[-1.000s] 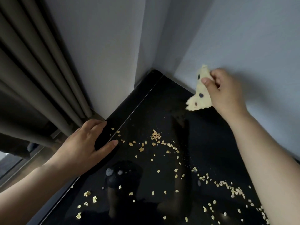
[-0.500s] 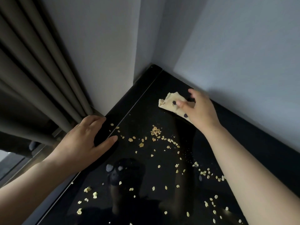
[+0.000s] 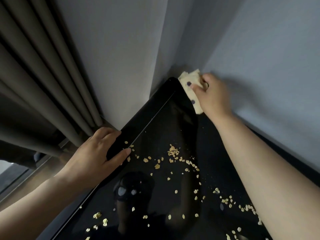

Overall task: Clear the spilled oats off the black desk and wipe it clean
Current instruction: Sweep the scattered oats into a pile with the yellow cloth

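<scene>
Pale oat flakes lie scattered across the glossy black desk, thickest in the middle and toward the lower right. My right hand grips a yellow cloth with dark dots at the desk's far corner, against the wall. My left hand grips the desk's left edge, thumb on top near a few flakes, fingers curled over the rim.
Grey walls meet at the far corner behind the desk. Brown curtains hang at the left, close to my left hand. A window sill and floor strip show at the lower left.
My right hand carried the cloth from the desk surface near the oats back up into the far corner by the wall. My left hand stayed on the desk edge.
</scene>
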Available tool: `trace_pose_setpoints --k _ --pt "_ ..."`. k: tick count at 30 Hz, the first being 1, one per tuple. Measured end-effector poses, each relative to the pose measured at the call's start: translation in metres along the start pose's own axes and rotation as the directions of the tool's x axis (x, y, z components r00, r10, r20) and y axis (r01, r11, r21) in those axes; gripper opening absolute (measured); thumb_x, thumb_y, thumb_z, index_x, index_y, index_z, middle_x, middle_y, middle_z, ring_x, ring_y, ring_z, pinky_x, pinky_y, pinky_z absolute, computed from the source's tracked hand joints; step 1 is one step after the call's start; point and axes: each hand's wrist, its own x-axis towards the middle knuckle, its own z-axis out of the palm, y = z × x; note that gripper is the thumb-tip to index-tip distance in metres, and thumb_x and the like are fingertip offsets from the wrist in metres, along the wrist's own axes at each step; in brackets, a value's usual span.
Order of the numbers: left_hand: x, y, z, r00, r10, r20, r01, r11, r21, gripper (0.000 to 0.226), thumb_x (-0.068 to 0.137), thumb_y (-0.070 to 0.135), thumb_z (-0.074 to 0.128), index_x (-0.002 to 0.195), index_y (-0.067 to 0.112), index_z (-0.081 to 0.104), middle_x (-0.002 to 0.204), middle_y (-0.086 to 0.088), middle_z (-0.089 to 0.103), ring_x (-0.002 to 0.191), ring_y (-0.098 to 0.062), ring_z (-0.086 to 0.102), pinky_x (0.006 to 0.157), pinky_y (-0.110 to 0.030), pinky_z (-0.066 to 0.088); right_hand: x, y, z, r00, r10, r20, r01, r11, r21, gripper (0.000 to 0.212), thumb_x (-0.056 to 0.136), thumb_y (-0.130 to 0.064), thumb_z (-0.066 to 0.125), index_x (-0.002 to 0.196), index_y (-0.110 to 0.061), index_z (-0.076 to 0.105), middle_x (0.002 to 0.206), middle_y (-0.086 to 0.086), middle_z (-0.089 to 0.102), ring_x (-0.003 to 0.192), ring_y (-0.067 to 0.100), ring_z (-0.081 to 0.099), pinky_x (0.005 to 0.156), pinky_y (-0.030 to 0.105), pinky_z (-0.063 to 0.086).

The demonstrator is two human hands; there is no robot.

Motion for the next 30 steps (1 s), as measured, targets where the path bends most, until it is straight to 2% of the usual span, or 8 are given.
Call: trace_pose_setpoints --k 3,7,10,13,19,22,25,30 --pt "0.001 0.000 0.004 1.000 0.009 0.001 -0.009 1.000 -0.006 0.085 0.077 0.077 0.029 0.133 0.017 0.053 0.127 0.008 0.049 0.112 -0.013 0.054 0.093 -0.024 0.042 0.032 -0.008 0.016 0.994 -0.076 -0.073 0.063 0.985 -0.163 0.020 0.090 -0.028 0.062 0.102 -0.013 0.066 0.096 0.007 0.068 0.087 0.027 0.060 0.068 0.032 0.039" --pt "0.004 -0.002 0.004 0.999 0.029 -0.018 -0.029 1.000 -0.012 0.085 0.080 0.078 0.028 0.132 0.017 0.054 0.124 0.006 0.051 0.110 -0.017 0.057 0.094 -0.029 0.046 0.054 -0.009 0.047 0.996 -0.087 0.017 0.088 0.942 -0.325 0.018 0.091 -0.026 0.058 0.102 -0.017 0.069 0.102 0.010 0.069 0.099 0.033 0.061 0.074 0.033 0.043" --pt "0.009 -0.006 0.002 0.999 0.033 -0.024 -0.034 0.999 -0.014 0.082 0.081 0.077 0.029 0.131 0.017 0.054 0.125 0.006 0.051 0.111 -0.017 0.057 0.095 -0.034 0.048 0.053 -0.009 0.065 0.994 -0.087 0.067 0.101 0.967 -0.235 0.020 0.092 -0.028 0.059 0.096 -0.012 0.070 0.097 0.012 0.066 0.091 0.031 0.060 0.068 0.029 0.035" --pt "0.013 -0.009 0.001 1.000 0.024 -0.017 -0.025 1.000 -0.014 0.082 0.080 0.077 0.029 0.132 0.018 0.053 0.125 0.007 0.050 0.111 -0.017 0.056 0.095 -0.033 0.047 0.028 -0.012 0.066 0.987 -0.122 0.100 0.135 0.982 -0.134 0.018 0.092 -0.023 0.060 0.099 -0.011 0.071 0.099 0.007 0.063 0.086 0.023 0.059 0.069 0.031 0.043" --pt "0.009 -0.015 0.000 1.000 0.004 -0.006 -0.004 1.000 -0.025 0.091 0.077 0.083 0.023 0.133 0.018 0.053 0.125 0.007 0.049 0.111 -0.016 0.055 0.094 -0.032 0.047 -0.068 -0.021 0.030 0.896 -0.187 0.402 0.151 0.981 0.121 0.010 0.090 -0.023 0.065 0.095 -0.017 0.072 0.082 -0.015 0.060 0.068 -0.003 0.054 0.058 0.011 0.040" --pt "0.012 -0.012 -0.002 0.999 -0.005 -0.032 0.004 1.000 -0.012 0.088 0.076 0.080 0.027 0.132 0.017 0.054 0.125 0.007 0.050 0.111 -0.016 0.055 0.092 -0.029 0.045 -0.065 -0.003 0.004 0.983 -0.083 0.167 0.046 0.975 0.216 0.007 0.087 -0.024 0.068 0.083 -0.019 0.072 0.067 -0.012 0.058 0.059 -0.003 0.048 0.054 0.012 0.033" --pt "0.012 -0.009 -0.001 0.999 -0.033 -0.028 0.033 0.999 0.004 0.090 0.074 0.079 0.026 0.135 0.018 0.050 0.130 0.006 0.046 0.115 -0.016 0.051 0.092 -0.027 0.043 -0.035 0.029 -0.017 0.997 -0.023 -0.079 0.033 0.991 0.128 0.024 0.088 -0.031 0.063 0.084 -0.008 0.070 0.067 0.000 0.057 0.062 0.007 0.045 0.056 0.029 0.035" --pt "0.005 -0.004 0.008 1.000 -0.023 -0.010 0.023 0.999 0.042 0.092 0.074 0.080 0.026 0.144 0.021 0.039 0.137 0.008 0.039 0.126 -0.014 0.041 0.098 -0.023 0.034 -0.006 0.082 -0.017 0.995 0.025 -0.098 -0.043 0.982 -0.185 0.024 0.092 -0.023 0.062 0.109 -0.007 0.070 0.097 0.011 0.069 0.088 0.026 0.062 0.067 0.024 0.032"
